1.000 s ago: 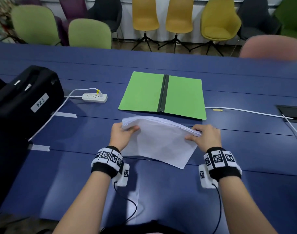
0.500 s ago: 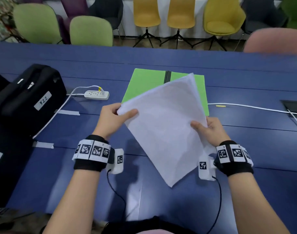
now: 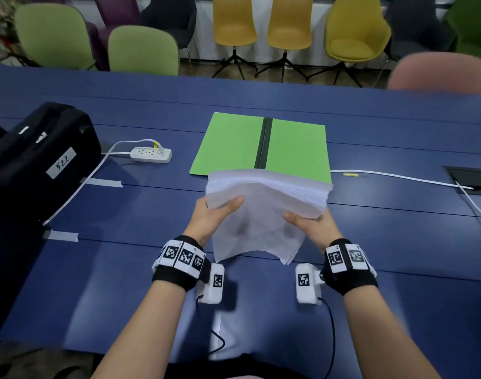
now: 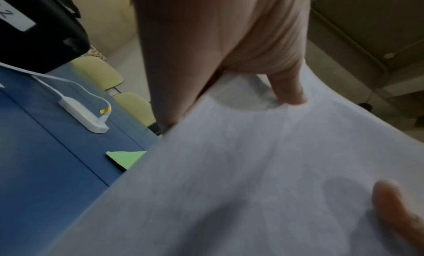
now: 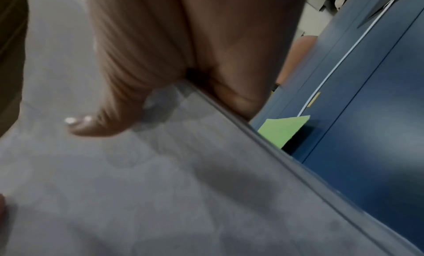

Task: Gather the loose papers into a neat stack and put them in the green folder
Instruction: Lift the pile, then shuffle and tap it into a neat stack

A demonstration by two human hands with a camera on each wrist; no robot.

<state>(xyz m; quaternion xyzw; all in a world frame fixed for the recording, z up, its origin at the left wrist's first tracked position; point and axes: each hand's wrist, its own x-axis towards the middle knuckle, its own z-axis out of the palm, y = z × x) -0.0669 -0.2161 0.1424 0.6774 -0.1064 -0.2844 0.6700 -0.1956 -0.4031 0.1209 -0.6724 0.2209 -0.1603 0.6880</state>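
left hand (image 3: 210, 216): clasps the left edge of the paper stack (image 3: 264, 212), thumb on top, fingers hidden beneath. right hand (image 3: 313, 224): clasps the right edge the same way, thumb laid over the top sheet. stack held between both hands, lifted off the blue table (image 3: 124, 269), bowed in the middle, near corners drooping toward the wrists, far edge fanned and not quite flush. green folder (image 3: 233, 143): straight ahead of the hands, just past the far edge of the stack, lying open and flat, dark spine (image 3: 264, 143) running away from the body. right-hand leaf nearly in line with the right hand, left-hand leaf with the left; neither hand clearly nearer. likely next: short forward carry, long side of the sheets kept parallel to the spine. beyond the left hand: power strip (image 3: 151, 154), black case (image 3: 36, 154).
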